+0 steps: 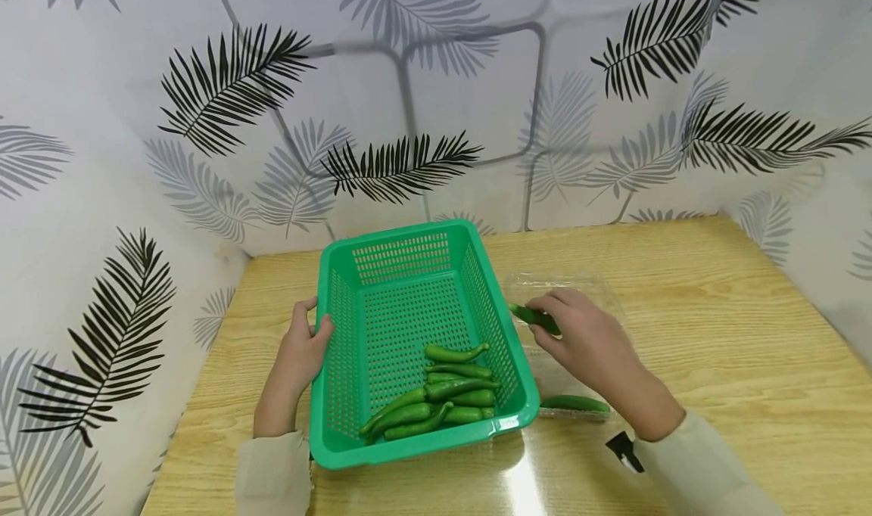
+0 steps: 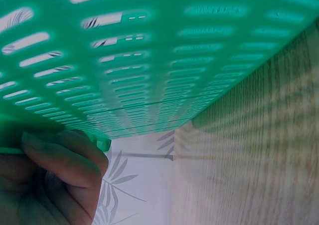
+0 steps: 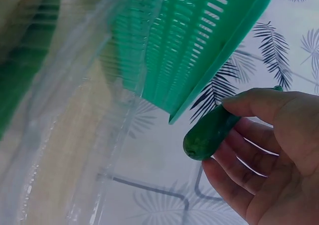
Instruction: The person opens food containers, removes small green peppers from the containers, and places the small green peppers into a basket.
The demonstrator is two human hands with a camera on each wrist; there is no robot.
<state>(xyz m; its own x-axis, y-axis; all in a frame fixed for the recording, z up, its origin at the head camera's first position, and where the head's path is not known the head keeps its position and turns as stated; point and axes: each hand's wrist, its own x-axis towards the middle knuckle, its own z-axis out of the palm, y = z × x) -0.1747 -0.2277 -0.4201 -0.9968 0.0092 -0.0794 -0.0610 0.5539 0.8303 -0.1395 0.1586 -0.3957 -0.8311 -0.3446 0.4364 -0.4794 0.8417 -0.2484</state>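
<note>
A green plastic basket [image 1: 412,304] stands on the table, with several green chili peppers [image 1: 463,387] heaped at its near right end. My left hand [image 1: 303,351] grips the basket's left rim; up close in the left wrist view, curled fingers [image 2: 75,160] hold that edge. Just right of the basket, over a clear plastic container [image 1: 562,368], my right hand [image 1: 586,340] pinches one green chili pepper [image 3: 212,132] between thumb and fingers. Another chili pepper [image 1: 575,403] lies at the container's near end. The palm side of the right hand is hidden in the head view.
A light wood-grain table [image 1: 715,334] carries everything. Behind it and along both sides hangs white leaf-patterned covering [image 1: 463,107]. A small black item [image 1: 623,449] shows beside the right sleeve. The basket's right wall stands close to the container.
</note>
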